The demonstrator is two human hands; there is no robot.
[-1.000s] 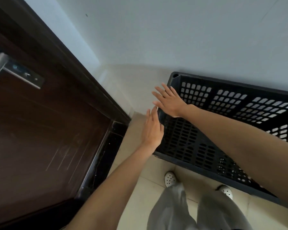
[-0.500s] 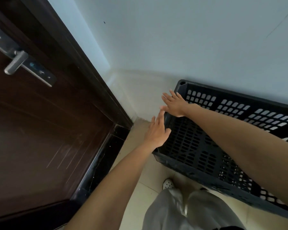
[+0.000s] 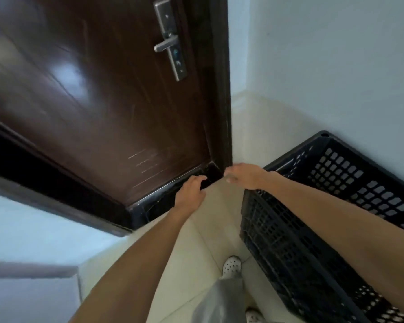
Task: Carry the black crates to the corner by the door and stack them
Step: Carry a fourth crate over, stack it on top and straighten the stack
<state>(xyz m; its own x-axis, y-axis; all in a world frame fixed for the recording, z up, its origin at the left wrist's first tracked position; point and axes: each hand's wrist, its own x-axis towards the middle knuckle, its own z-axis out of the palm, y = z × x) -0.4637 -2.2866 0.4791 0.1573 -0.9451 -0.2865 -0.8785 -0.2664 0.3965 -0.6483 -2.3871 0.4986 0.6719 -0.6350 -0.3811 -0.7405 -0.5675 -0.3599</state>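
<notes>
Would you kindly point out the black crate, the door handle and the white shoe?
black crate (image 3: 345, 173), head view, on its perforated far wall.
door handle (image 3: 166, 43), head view, on the silver lever.
white shoe (image 3: 231, 266), head view, on its perforated toe.

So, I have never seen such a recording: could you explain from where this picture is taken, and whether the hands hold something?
No machine here: a person wears a camera on the head, so the one picture looks forward and down along both bare arms. The left hand and right hand stretch toward the foot of a dark brown door; both are empty, fingers relaxed. A black crate with slotted walls stands on the pale floor by the wall, right of the door. The right hand is over its near corner; whether it touches is unclear. A white shoe shows below.
</notes>
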